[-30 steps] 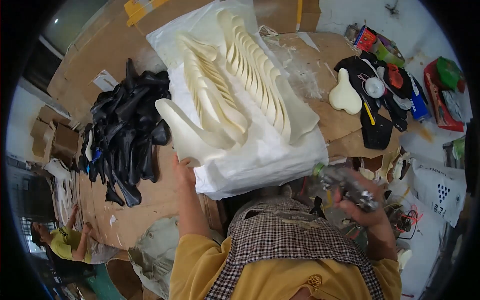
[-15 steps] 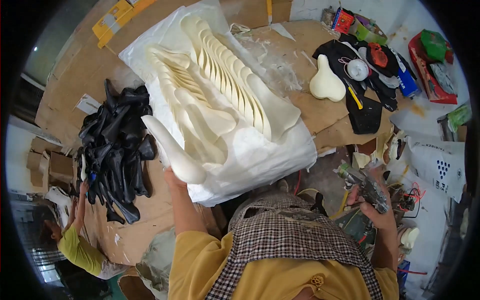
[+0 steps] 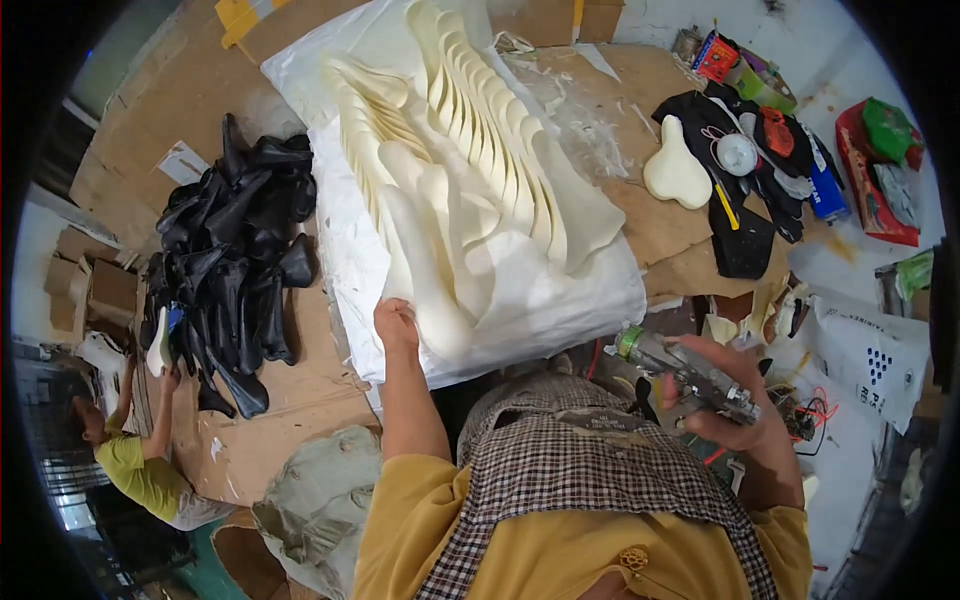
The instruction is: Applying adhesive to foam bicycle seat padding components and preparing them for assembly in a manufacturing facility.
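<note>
While the right hand (image 3: 725, 400) curls its fingers tight around a metal staple gun (image 3: 685, 372) near the checked apron, the left hand (image 3: 396, 325) pinches the nearest cream foam saddle-shaped pad (image 3: 425, 290) on white sheeting (image 3: 560, 300); farther left lies a black saddle pile (image 3: 235, 260).

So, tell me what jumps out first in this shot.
The fanned rows of cream foam saddle pads on a white sheet at centre catch the eye, with the left hand at the nearest pad. A heap of black saddle covers lies on cardboard to the left. The right hand grips a metal staple gun at lower right.
</note>
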A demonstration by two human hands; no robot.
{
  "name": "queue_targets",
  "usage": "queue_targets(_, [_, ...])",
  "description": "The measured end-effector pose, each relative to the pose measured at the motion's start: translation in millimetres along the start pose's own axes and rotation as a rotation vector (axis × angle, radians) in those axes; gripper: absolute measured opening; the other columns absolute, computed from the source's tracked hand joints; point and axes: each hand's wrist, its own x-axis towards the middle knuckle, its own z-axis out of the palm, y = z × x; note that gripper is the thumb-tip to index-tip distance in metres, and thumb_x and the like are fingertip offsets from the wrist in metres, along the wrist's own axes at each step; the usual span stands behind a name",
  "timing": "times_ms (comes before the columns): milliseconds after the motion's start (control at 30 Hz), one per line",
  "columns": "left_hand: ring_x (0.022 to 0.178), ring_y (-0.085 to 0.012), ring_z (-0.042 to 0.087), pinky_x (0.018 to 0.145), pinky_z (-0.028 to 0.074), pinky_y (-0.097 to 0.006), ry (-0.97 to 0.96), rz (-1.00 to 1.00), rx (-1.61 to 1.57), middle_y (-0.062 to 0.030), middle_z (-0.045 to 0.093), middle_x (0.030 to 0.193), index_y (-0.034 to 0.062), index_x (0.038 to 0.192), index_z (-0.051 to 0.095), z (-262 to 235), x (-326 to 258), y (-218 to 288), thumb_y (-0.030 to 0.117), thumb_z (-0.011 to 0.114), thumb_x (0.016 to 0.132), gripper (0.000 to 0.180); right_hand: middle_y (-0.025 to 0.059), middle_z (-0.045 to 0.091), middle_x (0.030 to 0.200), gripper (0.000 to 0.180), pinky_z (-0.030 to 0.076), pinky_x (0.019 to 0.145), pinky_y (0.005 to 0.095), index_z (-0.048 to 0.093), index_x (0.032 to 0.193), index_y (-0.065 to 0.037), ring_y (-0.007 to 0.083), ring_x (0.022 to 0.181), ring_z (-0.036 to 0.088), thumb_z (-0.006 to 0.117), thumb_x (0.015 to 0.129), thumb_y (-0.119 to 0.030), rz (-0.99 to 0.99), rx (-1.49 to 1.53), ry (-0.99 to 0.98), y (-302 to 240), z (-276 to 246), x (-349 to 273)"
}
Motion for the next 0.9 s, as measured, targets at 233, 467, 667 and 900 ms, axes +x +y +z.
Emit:
queue_targets(233, [0.12,-0.0384,0.036,0.103,0.026,-0.044,-0.06,1.193,1.215,-0.0181,0.048,0.124,0.0023,0.08,0.064,117.3,-87.7,89.2,0.0,0.05,0.059,0.025,0.0063,0.057,0.095,0.069,0.047,0.077,0.0279,0.038,0.131,0.0,0.0127,0.085,0.056,0.072,0.074,-0.018,0.051,0.042,0.178,-1.4,3.4,-12.4])
queue_targets(467, [0.123,-0.0424,0.032,0.1,0.028,-0.05,-0.276,1.3,1.579,-0.0156,0.047,0.128,0.0031,0.076,0.058,93.8,-128.7,35.2,-0.009,0.057,0.051,0.027,0.0075,0.057,0.094,0.069,0.046,0.079,0.0306,0.035,0.133,0.001,0.016,0.086,0.056,0.07,0.076,-0.017,0.014,0.084,0.183,2.4,-2.9,-13.3])
queue_targets(667, [0.119,-0.0375,0.035,0.093,0.028,-0.05,-0.274,1.312,1.676,-0.0129,0.046,0.129,0.0063,0.075,0.063,110.0,-139.1,15.3,0.0,0.059,0.05,0.026,0.0095,0.057,0.091,0.069,0.046,0.076,0.0313,0.033,0.133,0.001,0.0171,0.084,0.056,0.068,0.077,-0.018,-0.019,0.027,0.117,13.3,-6.8,-8.0])
queue_targets(900, [0.108,-0.0365,0.041,0.093,0.032,-0.043,-0.222,1.159,1.57,-0.0116,0.05,0.122,0.0077,0.083,0.067,123.3,-119.4,38.0,-0.002,0.058,0.052,0.033,0.0071,0.058,0.094,0.069,0.048,0.077,0.0292,0.035,0.133,0.0,0.014,0.084,0.057,0.07,0.076,-0.016,0.087,0.123,0.168,16.9,-10.5,-12.9])
